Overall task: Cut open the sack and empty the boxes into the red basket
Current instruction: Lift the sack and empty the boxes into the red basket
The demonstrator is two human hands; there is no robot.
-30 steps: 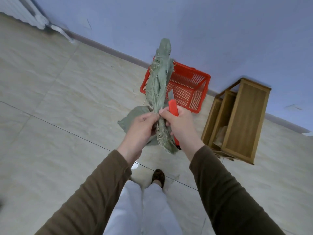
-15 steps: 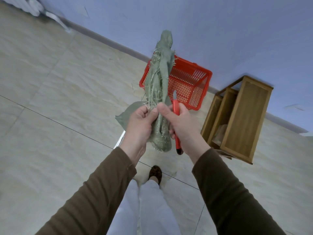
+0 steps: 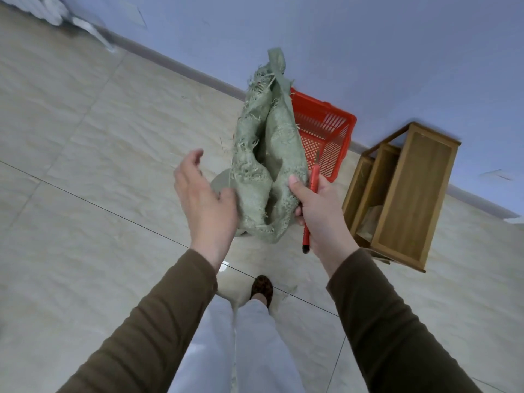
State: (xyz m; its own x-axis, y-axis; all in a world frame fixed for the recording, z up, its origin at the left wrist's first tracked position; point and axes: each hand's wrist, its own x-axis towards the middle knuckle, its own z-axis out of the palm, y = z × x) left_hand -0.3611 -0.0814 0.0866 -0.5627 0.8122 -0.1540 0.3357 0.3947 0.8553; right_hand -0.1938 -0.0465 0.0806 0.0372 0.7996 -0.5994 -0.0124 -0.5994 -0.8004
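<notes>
**Sack cut open, left hand off, knife out**

The right hand (image 3: 320,211) pinched the sack's (image 3: 263,171) frayed edge with thumb and fingers curled, and gripped the red knife (image 3: 310,205) in the same fist, blade tip up toward the red basket (image 3: 326,129). The left hand (image 3: 205,199) was spread open just beside the sack, holding nothing, thumb maybe brushing the cloth; hard to tell. The sack hung limp in front of the basket, which stood on the floor by the wall, w/ a wooden shelf unit (image 3: 405,194) to its right. No boxes visible; the basket's inside was mostly hidden.

Risks: the blade looked extended & sat close to the cloth and fingers, so a regrip could nick the left hand. One-handed, the sack could also slip out.

Vs. half a sec earlier: both hands had gripped the bunched sack; the left had since let go & the sack had spread open.
</notes>
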